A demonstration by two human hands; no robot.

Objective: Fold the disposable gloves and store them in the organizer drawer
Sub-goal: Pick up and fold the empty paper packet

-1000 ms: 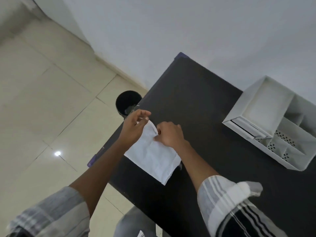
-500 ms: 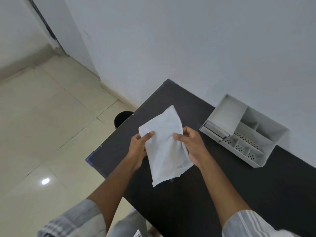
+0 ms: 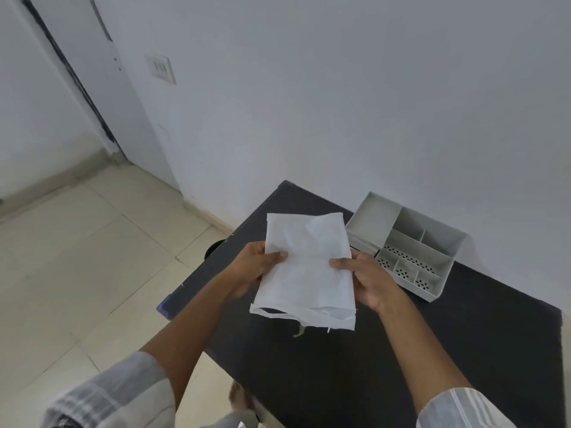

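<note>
A flat white disposable glove (image 3: 307, 270) is held up in the air above the black table (image 3: 401, 366). My left hand (image 3: 251, 270) pinches its left edge with the thumb on top. My right hand (image 3: 367, 281) grips its right edge the same way. The glove's open cuff hangs at the bottom with a loose strip trailing. The grey-white organizer (image 3: 408, 242) stands on the table behind my right hand, against the wall, with several open compartments on top. Its drawer front is partly hidden by the glove.
A dark round bin (image 3: 213, 250) stands on the tiled floor left of the table, mostly hidden by its edge. The white wall runs behind the table, with a switch plate (image 3: 161, 68) and a door frame (image 3: 68, 75) at the far left.
The glove has been lifted off the table edge and spread flat between both hands. The view has tilted up, showing more wall and door.
</note>
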